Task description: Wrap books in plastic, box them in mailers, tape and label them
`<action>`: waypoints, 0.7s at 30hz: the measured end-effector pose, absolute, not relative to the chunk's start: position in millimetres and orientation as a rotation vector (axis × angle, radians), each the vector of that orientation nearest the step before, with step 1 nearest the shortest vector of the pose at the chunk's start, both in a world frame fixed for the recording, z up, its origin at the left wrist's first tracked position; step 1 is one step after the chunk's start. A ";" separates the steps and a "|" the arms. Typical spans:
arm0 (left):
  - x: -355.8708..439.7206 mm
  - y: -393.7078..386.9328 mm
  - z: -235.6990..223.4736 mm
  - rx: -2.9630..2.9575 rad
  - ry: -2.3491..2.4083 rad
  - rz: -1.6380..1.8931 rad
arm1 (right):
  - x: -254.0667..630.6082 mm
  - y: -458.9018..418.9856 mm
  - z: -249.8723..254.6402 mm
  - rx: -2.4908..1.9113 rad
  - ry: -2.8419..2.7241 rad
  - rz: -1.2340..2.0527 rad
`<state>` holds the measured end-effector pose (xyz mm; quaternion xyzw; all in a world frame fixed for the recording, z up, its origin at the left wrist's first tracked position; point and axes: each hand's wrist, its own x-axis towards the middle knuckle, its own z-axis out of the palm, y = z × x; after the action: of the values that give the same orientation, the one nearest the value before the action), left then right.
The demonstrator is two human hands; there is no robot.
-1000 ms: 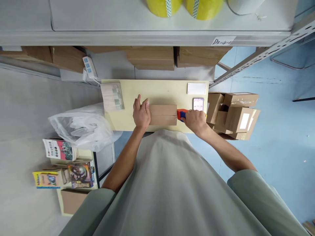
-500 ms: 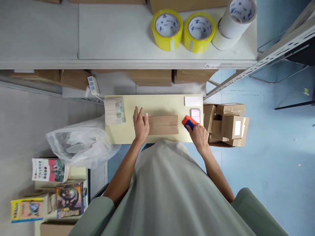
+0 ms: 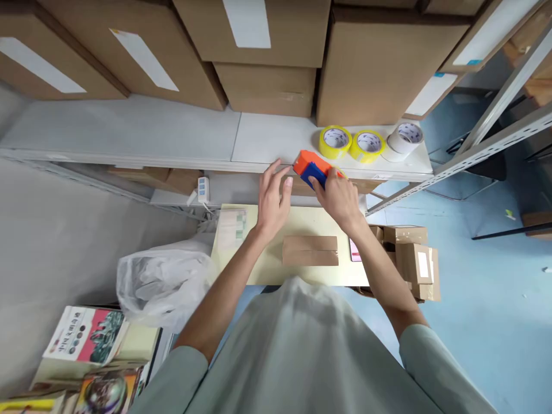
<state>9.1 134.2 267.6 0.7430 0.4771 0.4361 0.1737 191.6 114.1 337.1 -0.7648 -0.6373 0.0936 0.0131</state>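
My right hand is raised in front of the grey shelf and grips an orange and blue tape dispenser. My left hand is lifted beside it, fingers spread and holding nothing, close to the dispenser's left end. Below both hands a flat brown cardboard parcel lies on the pale yellow table. Part of a phone shows at the parcel's right, behind my right forearm.
Two yellow tape rolls and a white roll sit on the shelf under large cardboard boxes. Small parcels are piled right of the table. A white plastic bag and books lie at the left.
The view has tilted upward. My right hand lifted the tape dispenser off the table up to the shelf edge. My left hand left the parcel and rose beside it.
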 end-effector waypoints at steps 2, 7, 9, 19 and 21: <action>1.5 151.8 285.2 2.131 1.328 1.279 | 170.5 146.9 347.0 -2.306 -2.057 0.240; -22.7 169.5 308.7 2.144 1.317 1.323 | 134.9 212.7 340.9 -2.124 -2.258 0.129; -31.9 168.0 310.1 2.137 1.322 1.317 | 127.9 231.4 327.9 -2.073 -2.316 0.100; -64.0 120.0 222.3 1.957 1.477 1.101 | 151.3 192.1 284.7 -1.962 -2.115 0.040; -69.1 90.3 177.7 1.846 1.548 0.965 | 169.9 139.2 268.3 -2.002 -2.031 0.118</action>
<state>-69.1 90.3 177.7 0.6849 0.5745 0.3581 0.2696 169.9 139.2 268.3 -0.6943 -0.7042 0.0410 0.1430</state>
